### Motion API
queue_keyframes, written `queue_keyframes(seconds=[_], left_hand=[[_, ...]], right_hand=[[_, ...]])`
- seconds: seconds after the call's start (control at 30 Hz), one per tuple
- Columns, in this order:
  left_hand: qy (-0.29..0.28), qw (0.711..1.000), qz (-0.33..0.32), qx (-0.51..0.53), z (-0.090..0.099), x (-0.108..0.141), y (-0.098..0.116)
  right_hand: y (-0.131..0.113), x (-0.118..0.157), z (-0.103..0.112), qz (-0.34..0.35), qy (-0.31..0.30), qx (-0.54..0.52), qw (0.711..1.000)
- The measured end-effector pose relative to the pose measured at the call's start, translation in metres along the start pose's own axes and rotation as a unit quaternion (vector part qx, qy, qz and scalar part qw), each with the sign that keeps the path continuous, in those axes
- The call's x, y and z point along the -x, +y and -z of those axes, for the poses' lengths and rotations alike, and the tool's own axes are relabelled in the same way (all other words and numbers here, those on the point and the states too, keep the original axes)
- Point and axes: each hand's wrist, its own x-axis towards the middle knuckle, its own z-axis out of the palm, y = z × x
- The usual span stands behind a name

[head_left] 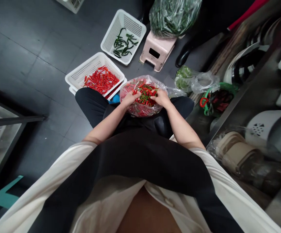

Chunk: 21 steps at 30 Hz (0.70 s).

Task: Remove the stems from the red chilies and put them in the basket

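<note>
A clear plastic bag (142, 111) sits between my knees, its mouth spread wide. Inside lie many thin red chili peppers (145, 94) with green stems. At the bag's left side my left hand (130, 98) has its thumb and fingers closed on a red chili. My right hand (162, 98) reaches in from the other side, fingertips pinched on a red chili by its stem end. Just beyond my left knee stands a white basket (76, 78) holding loose red chilies (102, 80), stacked on another white container.
Farther off are a white basket (108, 34) of green chilies and a pink stool (158, 48) bearing a large bag of greens (175, 17). To the right are a small bag of greens (184, 79), a green basket (227, 89) with red-handled scissors, and a shelf of pots.
</note>
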Motion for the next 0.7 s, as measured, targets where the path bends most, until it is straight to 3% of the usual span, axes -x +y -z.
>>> queue_keyframes(seconds=[0.1,0.23,0.3,0.37,0.5,0.6,0.7], left_hand=[[0.011,0.999,-0.042,0.014,-0.006,0.003,0.004],[-0.023,0.999,-0.034,0.033,-0.015,0.007,0.017],[-0.01,0.999,-0.026,0.042,-0.019,0.008,0.023],[0.024,0.998,-0.026,0.061,-0.022,0.009,0.028],[0.061,0.991,-0.027,0.117,-0.023,0.013,0.032],[0.021,0.988,0.026,0.151,-0.019,0.011,0.034],[-0.042,0.978,0.123,0.163,-0.012,0.007,0.038]], right_hand=[[-0.016,0.01,0.005,0.018,-0.006,-0.122,0.992],[-0.036,0.017,0.006,0.059,-0.1,-0.282,0.952],[-0.043,0.02,0.003,0.046,-0.132,-0.342,0.929],[-0.048,0.022,-0.003,0.035,-0.123,-0.386,0.914],[-0.051,0.023,-0.017,0.075,-0.034,-0.41,0.909],[-0.049,0.022,-0.022,0.136,-0.009,-0.37,0.919],[-0.046,0.023,-0.02,0.194,-0.039,-0.344,0.918]])
